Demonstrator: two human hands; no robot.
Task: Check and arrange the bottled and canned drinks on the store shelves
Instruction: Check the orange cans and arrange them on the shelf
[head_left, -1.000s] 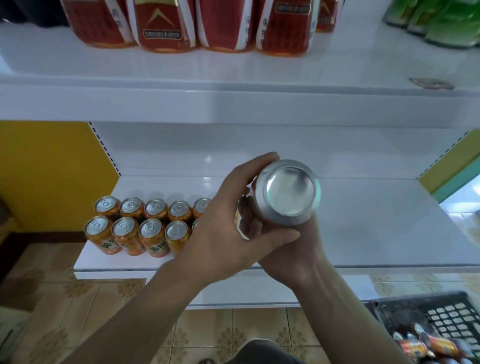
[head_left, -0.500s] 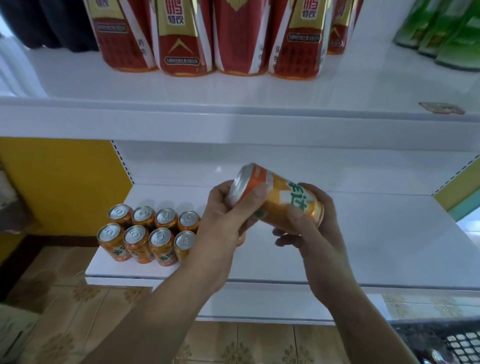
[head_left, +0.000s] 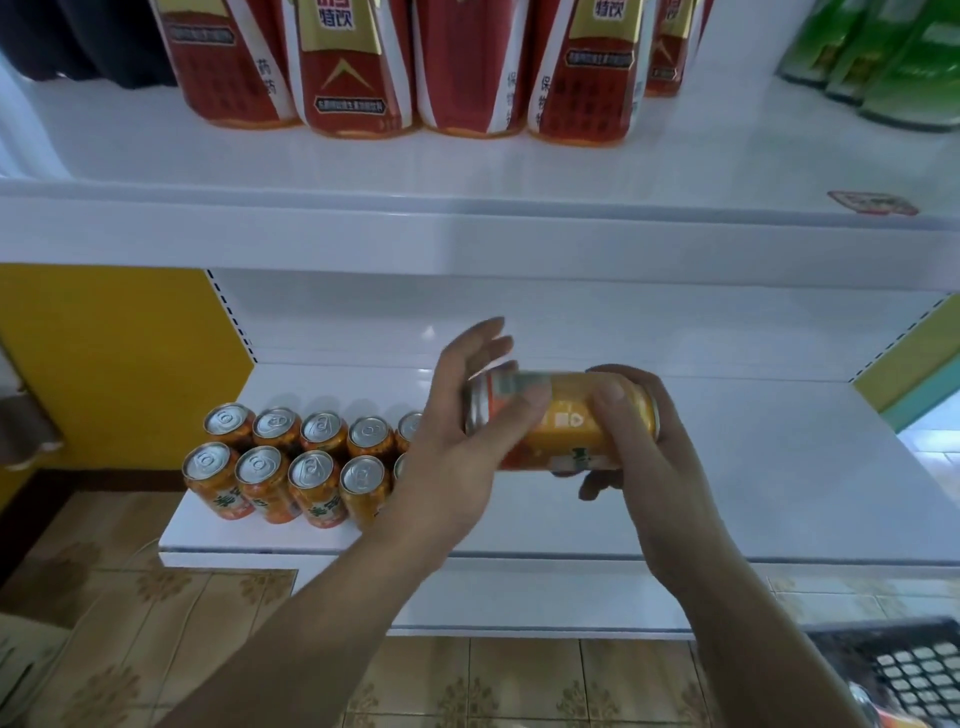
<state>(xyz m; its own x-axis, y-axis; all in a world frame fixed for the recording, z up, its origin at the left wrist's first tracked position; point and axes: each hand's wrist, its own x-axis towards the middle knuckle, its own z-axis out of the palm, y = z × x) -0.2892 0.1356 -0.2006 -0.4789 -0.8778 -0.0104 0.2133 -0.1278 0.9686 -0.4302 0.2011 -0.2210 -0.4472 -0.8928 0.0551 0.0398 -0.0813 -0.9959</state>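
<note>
An orange can was held sideways in the curled right grip, the spread left grip touching its top end.

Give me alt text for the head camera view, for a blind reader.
A right hand grips an orange can held sideways over a white shelf, a left hand touching its silver end. Two rows of matching cans stand at left; red bottles line the upper shelf.
</note>
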